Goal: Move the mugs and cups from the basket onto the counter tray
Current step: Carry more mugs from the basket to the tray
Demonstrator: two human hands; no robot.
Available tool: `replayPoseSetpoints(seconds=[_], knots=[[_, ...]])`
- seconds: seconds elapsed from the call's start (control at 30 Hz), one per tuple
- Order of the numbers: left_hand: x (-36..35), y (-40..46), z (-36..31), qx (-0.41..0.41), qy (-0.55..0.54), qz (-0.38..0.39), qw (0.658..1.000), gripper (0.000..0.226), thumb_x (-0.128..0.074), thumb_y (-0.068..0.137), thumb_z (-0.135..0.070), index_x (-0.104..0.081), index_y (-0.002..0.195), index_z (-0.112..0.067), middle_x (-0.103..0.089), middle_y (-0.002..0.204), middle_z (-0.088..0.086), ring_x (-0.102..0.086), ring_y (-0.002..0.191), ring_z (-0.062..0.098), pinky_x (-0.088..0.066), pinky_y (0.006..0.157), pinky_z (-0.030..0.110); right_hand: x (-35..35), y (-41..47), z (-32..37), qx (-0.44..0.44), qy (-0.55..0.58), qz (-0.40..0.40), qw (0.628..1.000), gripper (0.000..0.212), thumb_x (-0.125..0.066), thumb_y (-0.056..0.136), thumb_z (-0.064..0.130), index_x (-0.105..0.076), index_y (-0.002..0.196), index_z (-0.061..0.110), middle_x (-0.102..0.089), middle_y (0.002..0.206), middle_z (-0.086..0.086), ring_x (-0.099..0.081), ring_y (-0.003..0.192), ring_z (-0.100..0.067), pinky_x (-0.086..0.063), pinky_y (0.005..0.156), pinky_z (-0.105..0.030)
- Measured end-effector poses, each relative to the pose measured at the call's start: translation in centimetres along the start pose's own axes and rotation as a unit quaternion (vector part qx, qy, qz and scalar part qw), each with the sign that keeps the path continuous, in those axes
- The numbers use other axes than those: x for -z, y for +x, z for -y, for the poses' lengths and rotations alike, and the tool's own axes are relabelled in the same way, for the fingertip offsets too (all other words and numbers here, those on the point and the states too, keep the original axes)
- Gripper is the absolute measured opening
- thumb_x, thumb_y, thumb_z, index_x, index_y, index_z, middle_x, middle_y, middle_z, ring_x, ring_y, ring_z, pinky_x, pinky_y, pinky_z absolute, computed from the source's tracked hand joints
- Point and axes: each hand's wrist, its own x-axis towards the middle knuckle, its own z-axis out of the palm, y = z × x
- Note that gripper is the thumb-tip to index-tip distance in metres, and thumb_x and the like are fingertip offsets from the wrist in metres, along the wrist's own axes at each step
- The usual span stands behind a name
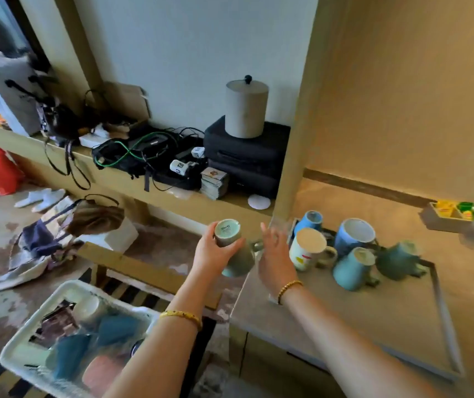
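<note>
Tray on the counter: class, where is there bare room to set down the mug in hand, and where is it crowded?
The tray is bare across its near half, between the mug cluster and its near rim. The far end is crowded: white mug, big blue mug, teal mug, dark green mug. The left hand grips the pale green mug.

The basket (17,337) sits left of the counter tray (442,305) (five mugs (353,268) upon it, near its back).

Left hand (215,251) curled in a grip; right hand (273,254) open, fingers spread.
</note>
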Motion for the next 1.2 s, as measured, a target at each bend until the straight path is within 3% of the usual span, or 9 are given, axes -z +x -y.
replayPoseSetpoints(seconds=[0.17,0.33,0.47,0.57,0.63,0.73,0.9,1.2], knots=[[-10.5,-0.7,-2.7,-0.049,-0.008,0.07,0.996,0.039,-0.08,0.07,-0.023,-0.052,0.092,-0.039,-0.062,0.095,-0.017,-0.06,0.095,0.004,-0.045,0.077,0.017,4.8,-1.7,-8.7,-0.01,-0.001,0.0,1.0,0.069,-0.05,0.087,0.002,-0.017,0.146,0.017,-0.012,0.152,-0.009,-0.027,0.137,-0.027,-0.031,0.11,-0.034],[-17.8,-1.4,-4.9,-0.086,0.032,0.163,0.982,0.043,-0.081,0.066,-0.026,-0.054,0.097,-0.04,-0.064,0.098,-0.018,-0.06,0.096,0.001,-0.047,0.084,0.021,8.8,-3.9,-15.9,-0.086,0.029,-0.072,0.993,0.059,-0.046,0.089,0.001,-0.029,0.143,0.013,-0.036,0.141,-0.009,-0.042,0.127,-0.026,-0.038,0.099,-0.032],[-23.0,-2.1,-6.7,-0.134,0.081,0.225,0.962,0.046,-0.082,0.067,-0.026,-0.051,0.1,-0.035,-0.061,0.09,-0.02,-0.059,0.09,-0.006,-0.043,0.074,0.007,11.5,-5.4,-20.6,-0.111,-0.01,-0.094,0.989,0.036,-0.047,0.092,0.012,-0.049,0.127,0.019,-0.055,0.126,-0.005,-0.056,0.112,-0.024,-0.046,0.086,-0.033],[-26.7,-2.6,-7.0,-0.148,0.113,0.276,0.943,0.05,-0.082,0.066,-0.031,-0.05,0.105,-0.029,-0.063,0.099,-0.011,-0.06,0.098,0.007,-0.047,0.084,0.022,13.1,-7.1,-23.9,-0.164,-0.026,-0.121,0.979,0.024,-0.043,0.092,0.016,-0.058,0.11,0.023,-0.067,0.107,-0.005,-0.063,0.096,-0.028,-0.045,0.07,-0.031],[-29.0,-2.8,-6.9,-0.153,0.148,0.299,0.93,0.053,-0.081,0.064,-0.039,-0.049,0.106,-0.029,-0.062,0.099,-0.012,-0.059,0.096,0.007,-0.047,0.083,0.024,13.8,-7.9,-26.2,-0.179,-0.068,-0.116,0.975,0.024,-0.042,0.093,0.014,-0.059,0.107,0.023,-0.068,0.102,-0.006,-0.064,0.092,-0.029,-0.042,0.066,-0.029],[-32.2,-3.0,-6.6,-0.17,0.207,0.32,0.909,0.056,-0.08,0.062,-0.045,-0.047,0.105,-0.031,-0.061,0.1,-0.014,-0.057,0.096,0.008,-0.043,0.079,0.024,14.8,-8.6,-29.3,-0.202,-0.104,-0.073,0.971,0.024,-0.042,0.093,0.014,-0.06,0.107,0.02,-0.067,0.102,-0.008,-0.063,0.095,-0.028,-0.043,0.068,-0.029],[-36.8,-2.4,-6.2,-0.257,0.337,0.367,0.828,0.064,-0.077,0.065,-0.05,-0.046,0.113,-0.022,-0.064,0.11,0.002,-0.06,0.099,0.02,-0.049,0.079,0.032,15.8,-9.1,-33.8,-0.224,-0.183,-0.033,0.957,0.024,-0.047,0.092,0.018,-0.062,0.11,0.017,-0.056,0.108,-0.006,-0.053,0.103,-0.028,-0.043,0.079,-0.034],[-40.8,-1.9,-4.4,-0.194,0.341,0.409,0.824,0.06,-0.076,0.072,-0.039,-0.043,0.118,-0.018,-0.06,0.117,0.004,-0.057,0.106,0.021,-0.044,0.083,0.028,16.0,-8.3,-37.4,-0.238,-0.235,0.055,0.941,0.023,-0.043,0.095,0.023,-0.06,0.111,0.02,-0.06,0.112,-0.003,-0.049,0.111,-0.024,-0.036,0.09,-0.035]])
